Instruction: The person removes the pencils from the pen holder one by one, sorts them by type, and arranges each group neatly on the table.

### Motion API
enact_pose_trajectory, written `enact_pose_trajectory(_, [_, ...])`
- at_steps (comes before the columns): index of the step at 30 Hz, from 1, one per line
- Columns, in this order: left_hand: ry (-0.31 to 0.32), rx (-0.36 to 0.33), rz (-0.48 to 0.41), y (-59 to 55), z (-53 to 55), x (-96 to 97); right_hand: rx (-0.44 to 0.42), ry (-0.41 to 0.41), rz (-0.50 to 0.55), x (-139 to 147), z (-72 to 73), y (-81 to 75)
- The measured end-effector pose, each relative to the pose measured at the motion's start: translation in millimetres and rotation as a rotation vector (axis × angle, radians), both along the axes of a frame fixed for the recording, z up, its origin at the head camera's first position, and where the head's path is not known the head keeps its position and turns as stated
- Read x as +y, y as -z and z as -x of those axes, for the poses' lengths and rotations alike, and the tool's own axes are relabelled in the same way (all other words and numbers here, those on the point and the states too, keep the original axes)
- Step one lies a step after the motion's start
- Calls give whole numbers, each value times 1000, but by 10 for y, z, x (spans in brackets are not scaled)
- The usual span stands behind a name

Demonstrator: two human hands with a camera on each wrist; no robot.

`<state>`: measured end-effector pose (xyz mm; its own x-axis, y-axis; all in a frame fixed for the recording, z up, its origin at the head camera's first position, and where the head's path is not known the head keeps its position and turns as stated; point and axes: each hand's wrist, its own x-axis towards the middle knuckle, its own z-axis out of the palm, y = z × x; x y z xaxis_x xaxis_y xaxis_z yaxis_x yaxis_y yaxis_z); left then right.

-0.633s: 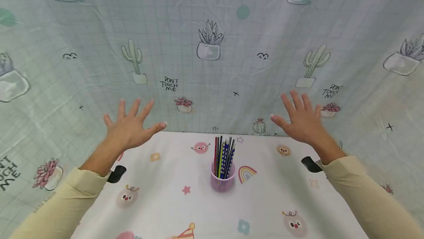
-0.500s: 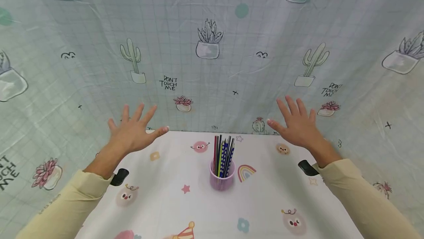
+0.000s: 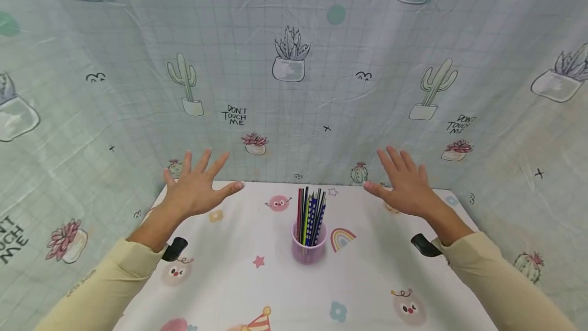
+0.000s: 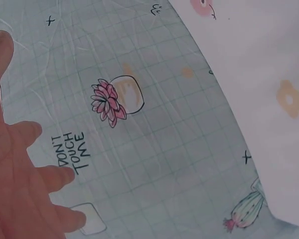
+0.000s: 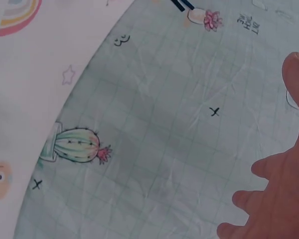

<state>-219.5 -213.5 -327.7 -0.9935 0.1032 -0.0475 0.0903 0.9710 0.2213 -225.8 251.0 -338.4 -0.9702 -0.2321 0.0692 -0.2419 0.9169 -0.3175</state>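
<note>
In the head view my left hand (image 3: 193, 193) is raised over the back left of the table, fingers spread and holding nothing. My right hand (image 3: 406, 191) is likewise spread and bare over the back right. Between them, lower down, a small lilac cup (image 3: 308, 254) stands upright on the table. Several pencils (image 3: 311, 219) lean in it, some dark striped, some blue with white dots, one red and one lime green. Neither hand touches the cup. The left wrist view shows the left hand's fingers (image 4: 60, 179) at its left edge; dark pencil ends (image 5: 182, 5) show atop the right wrist view.
The table (image 3: 220, 280) has a white cover printed with faces, stars and a rainbow. A grey-green cloth (image 3: 294, 111) with cactus prints hangs behind the table and along both sides. Each wrist wears a black device, such as the left wrist camera (image 3: 175, 249).
Both hands have come down and moved inward, the left one to the right and the right one slightly to the left. Their fingers stay spread. The cup and pencils stand as before.
</note>
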Motion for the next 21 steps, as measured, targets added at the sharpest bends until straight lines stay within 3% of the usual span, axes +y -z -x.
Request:
enact_pose_trajectory(7, [9, 1, -2, 60, 8, 52, -11, -20, 0, -43, -43, 59])
enact_pose_trajectory(21, [26, -10, 30, 190, -121, 130, -28, -50, 2, -185, -144, 298])
